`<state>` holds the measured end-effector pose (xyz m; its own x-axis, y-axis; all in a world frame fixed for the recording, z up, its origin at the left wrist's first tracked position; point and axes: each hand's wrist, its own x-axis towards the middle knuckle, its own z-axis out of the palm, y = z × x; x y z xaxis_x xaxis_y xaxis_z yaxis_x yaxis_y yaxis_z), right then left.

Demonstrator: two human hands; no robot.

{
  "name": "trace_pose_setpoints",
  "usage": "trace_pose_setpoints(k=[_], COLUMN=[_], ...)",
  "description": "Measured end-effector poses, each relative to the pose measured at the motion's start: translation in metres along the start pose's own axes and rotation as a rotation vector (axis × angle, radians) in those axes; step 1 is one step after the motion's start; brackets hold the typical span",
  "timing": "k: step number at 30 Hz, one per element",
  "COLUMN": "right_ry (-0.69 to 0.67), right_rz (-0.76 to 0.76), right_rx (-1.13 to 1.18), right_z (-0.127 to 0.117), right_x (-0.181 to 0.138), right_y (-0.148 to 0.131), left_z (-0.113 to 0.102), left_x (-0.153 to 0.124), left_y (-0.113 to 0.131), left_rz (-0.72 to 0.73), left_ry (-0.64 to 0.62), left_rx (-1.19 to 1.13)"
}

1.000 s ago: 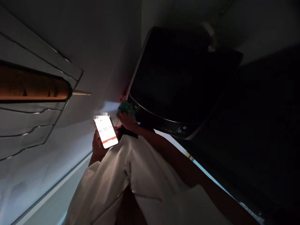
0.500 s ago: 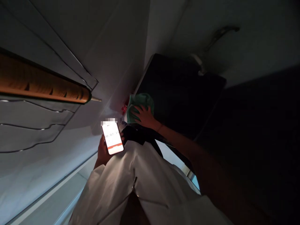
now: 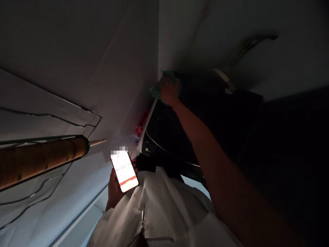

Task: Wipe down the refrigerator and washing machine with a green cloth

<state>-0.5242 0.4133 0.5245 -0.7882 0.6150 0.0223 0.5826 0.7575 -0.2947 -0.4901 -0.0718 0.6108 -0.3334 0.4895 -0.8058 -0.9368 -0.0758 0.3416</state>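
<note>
The room is dark. My left hand is closed around a lit phone that shows a timer, held close to my white garment. My right arm stretches forward, and my right hand presses a green cloth against the far left corner of a dark-topped washing machine, next to the wall. The fingers lie over the cloth, and part of the cloth is hidden under the hand.
A brown wooden pole with a thin tip runs along the left wall. Something small and red sits between the wall and the machine. A tap with a hose hangs on the wall behind the machine.
My right hand has slid the green cloth from the machine's near left corner to its far left corner. The phone has stayed in my left hand.
</note>
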Motion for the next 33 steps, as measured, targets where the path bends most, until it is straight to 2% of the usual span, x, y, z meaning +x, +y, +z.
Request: trace_pose_setpoints(k=[3,6,9,11,13,18,21,23,24,26,31,33], right_ry=[0.036,0.060,0.032,-0.055,-0.185,-0.452,-0.527,-0.514,-0.499,-0.446,-0.104,-0.026], right_rz=[0.188,0.348,0.282,0.157,0.060,-0.144,-0.227,-0.243,-0.234,-0.149,0.184,0.291], right_rx=[0.025,0.085,0.138,0.144,0.157,0.228,0.235,0.200,0.177,0.129,-0.005,-0.021], right_z=[-0.008,-0.016,-0.016,-0.014,-0.010,0.003,0.006,0.004,0.003,-0.003,-0.030,-0.043], right_x=[0.042,0.060,0.045,0.014,-0.031,-0.180,-0.248,-0.260,-0.253,-0.216,-0.070,-0.026], right_y=[0.017,0.034,0.039,0.028,0.008,-0.040,-0.040,-0.027,-0.018,0.002,0.054,0.072], left_z=[-0.005,-0.014,-0.021,-0.020,-0.013,0.023,0.041,0.048,0.049,0.051,0.054,0.056], left_x=[-0.007,-0.016,-0.020,-0.019,-0.015,-0.001,0.007,0.012,0.015,0.019,0.023,0.022], left_y=[-0.005,-0.013,-0.022,-0.025,-0.025,-0.020,-0.019,-0.019,-0.019,-0.019,-0.014,-0.011], left_rz=[0.030,0.023,-0.007,-0.024,-0.048,-0.110,-0.120,-0.135,-0.143,-0.153,-0.110,-0.088], left_ry=[0.056,0.086,0.081,0.071,0.056,-0.025,-0.070,-0.092,-0.091,-0.065,0.017,0.063], left_rx=[-0.017,-0.034,-0.072,-0.085,-0.072,-0.027,0.005,0.020,0.025,0.031,0.063,0.082])
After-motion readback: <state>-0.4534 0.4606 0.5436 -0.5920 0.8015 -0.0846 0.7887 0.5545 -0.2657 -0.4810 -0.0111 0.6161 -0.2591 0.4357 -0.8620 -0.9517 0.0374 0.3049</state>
